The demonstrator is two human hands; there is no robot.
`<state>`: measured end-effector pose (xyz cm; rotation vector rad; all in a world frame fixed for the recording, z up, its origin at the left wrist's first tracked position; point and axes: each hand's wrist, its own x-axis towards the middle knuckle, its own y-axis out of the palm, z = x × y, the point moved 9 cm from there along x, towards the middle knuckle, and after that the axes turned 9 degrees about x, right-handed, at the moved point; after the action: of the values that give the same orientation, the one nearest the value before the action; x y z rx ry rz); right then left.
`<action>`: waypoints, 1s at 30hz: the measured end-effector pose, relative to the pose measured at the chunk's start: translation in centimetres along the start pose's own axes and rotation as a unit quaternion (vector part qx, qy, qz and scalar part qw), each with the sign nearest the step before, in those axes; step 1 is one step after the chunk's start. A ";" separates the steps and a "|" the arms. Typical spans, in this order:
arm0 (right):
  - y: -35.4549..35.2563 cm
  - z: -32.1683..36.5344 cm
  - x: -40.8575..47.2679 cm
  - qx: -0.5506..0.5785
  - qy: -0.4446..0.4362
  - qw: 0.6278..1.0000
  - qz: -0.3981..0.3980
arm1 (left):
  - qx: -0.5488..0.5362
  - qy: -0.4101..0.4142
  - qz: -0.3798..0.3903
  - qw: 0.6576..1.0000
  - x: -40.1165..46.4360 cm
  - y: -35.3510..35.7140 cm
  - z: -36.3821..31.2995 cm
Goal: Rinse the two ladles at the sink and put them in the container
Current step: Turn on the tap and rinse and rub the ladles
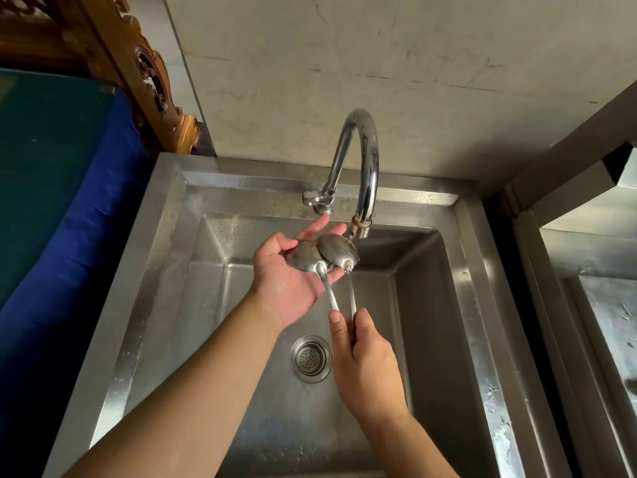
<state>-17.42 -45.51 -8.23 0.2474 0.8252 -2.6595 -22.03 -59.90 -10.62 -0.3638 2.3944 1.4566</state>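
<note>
Currently right hand is clamped on both handles, bunched together; left hand is spread palm-up, cradling the bowls from below. Count: two ladles, polished steel, round bowls domed side up and overlapping, thin straight handles. They sit just under the spout of one chrome gooseneck faucet (water flow not discernible). One brushed steel sink, rectangular, with one round perforated drain strainer.
</note>
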 end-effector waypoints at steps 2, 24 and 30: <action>-0.6 -0.5 0.0 0.001 0.008 1.000 -0.008 | 0.004 0.000 -0.001 1.000 0.4 0.7 0.8; 0.8 -1.5 -1.8 0.319 0.293 0.880 0.194 | 0.555 0.119 -0.139 0.812 0.2 -1.0 -2.6; 0.3 -0.6 -1.1 0.274 0.226 0.925 0.133 | 0.616 0.104 -0.195 0.756 -0.6 -1.7 -3.4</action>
<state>-16.28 -45.08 -8.59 1.0619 0.1097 -2.5347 -21.25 -63.66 -10.33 -0.5994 2.6077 -0.4864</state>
